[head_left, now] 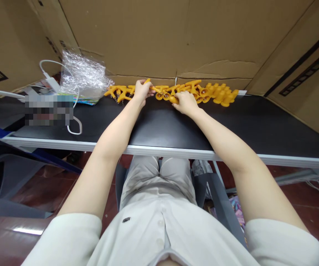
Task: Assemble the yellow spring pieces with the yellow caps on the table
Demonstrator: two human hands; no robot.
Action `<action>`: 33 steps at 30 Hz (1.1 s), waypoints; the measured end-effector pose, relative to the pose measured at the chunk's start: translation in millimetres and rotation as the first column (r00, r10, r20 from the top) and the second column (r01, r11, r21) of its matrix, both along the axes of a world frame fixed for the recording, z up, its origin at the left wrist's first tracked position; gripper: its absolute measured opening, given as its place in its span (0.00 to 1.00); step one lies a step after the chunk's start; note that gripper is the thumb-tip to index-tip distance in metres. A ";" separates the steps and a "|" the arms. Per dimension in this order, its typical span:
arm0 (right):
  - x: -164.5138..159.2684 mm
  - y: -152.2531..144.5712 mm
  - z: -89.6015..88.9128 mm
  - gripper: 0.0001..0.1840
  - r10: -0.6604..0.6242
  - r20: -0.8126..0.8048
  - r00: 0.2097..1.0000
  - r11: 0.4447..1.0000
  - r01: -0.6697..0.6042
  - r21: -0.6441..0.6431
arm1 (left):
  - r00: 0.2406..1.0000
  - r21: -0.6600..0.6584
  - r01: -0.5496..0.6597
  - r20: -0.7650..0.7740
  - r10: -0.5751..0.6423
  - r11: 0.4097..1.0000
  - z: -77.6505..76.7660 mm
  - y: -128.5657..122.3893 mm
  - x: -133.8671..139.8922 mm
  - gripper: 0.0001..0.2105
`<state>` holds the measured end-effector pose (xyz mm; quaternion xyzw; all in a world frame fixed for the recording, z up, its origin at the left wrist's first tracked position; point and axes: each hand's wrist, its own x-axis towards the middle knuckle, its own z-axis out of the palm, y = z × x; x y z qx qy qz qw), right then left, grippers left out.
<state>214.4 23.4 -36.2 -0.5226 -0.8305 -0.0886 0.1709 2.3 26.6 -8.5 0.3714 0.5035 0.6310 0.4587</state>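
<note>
At the back of the black tabletop (170, 129), a row of orange-yellow plastic pieces runs from left to right. My left hand (143, 91) is closed on an orange-yellow plastic piece (147, 81), whose tip shows above the fingers. My right hand (186, 103) has its fingers around another rounded orange-yellow piece (174, 99). Between the hands lie round, cup-like ends (162, 96). Left of my left hand are branched, T-shaped pieces (123, 91) with small metal spirals. Stacked cup-like pieces (222, 94) stand to the right. The fingers hide much of both held pieces.
Cardboard walls (159, 40) close off the back and sides. A crinkled clear plastic bag (83, 72) and a white cable (78, 127) lie at the left, by a blurred-out patch. The table's metal front edge (165, 150) crosses under my forearms.
</note>
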 end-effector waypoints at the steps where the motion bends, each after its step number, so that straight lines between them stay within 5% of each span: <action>1: -0.2 -0.4 0.3 0.21 0.001 -0.001 1.000 1.000 -0.001 0.003 | 1.000 0.000 0.004 -0.009 -0.004 1.000 0.6 -0.9 0.6 0.30; 6: -3.3 -5.5 3.2 0.24 0.037 -0.014 0.999 0.999 -0.037 0.019 | 0.980 -0.026 0.152 -0.126 -0.154 0.988 0.9 -8.1 2.1 0.33; 9: -3.1 -7.9 4.8 0.26 0.039 -0.020 0.999 0.999 -0.039 0.011 | 0.886 -0.126 0.322 -0.308 -0.346 0.938 -1.8 -14.0 0.1 0.41; 13: 2.2 -6.3 6.4 0.27 0.037 -0.052 0.998 0.999 -0.037 0.005 | 0.748 -0.205 0.347 -0.528 -0.402 0.915 -1.9 -23.0 -2.8 0.47; 21: 11.5 0.6 8.0 0.28 0.046 -0.060 0.997 0.998 -0.043 0.040 | 0.568 -0.317 0.403 -0.649 -0.506 0.859 6.9 -28.4 -2.2 0.16; 24: 12.7 2.8 6.7 0.27 0.065 -0.055 0.996 0.997 -0.062 0.055 | 0.550 -0.324 0.399 -0.664 -0.506 0.858 5.6 -25.2 -2.6 0.14; 28: 13.9 3.0 7.9 0.27 0.101 -0.074 0.992 0.994 -0.098 0.038 | 0.426 -0.256 0.385 -0.803 -0.417 0.887 -1.1 -21.8 -6.5 0.16; 33: 17.1 0.7 13.9 0.26 0.143 -0.152 0.978 0.989 -0.147 -0.014 | 0.482 -0.151 0.391 -0.807 -0.342 0.908 -13.6 -12.6 -8.8 0.14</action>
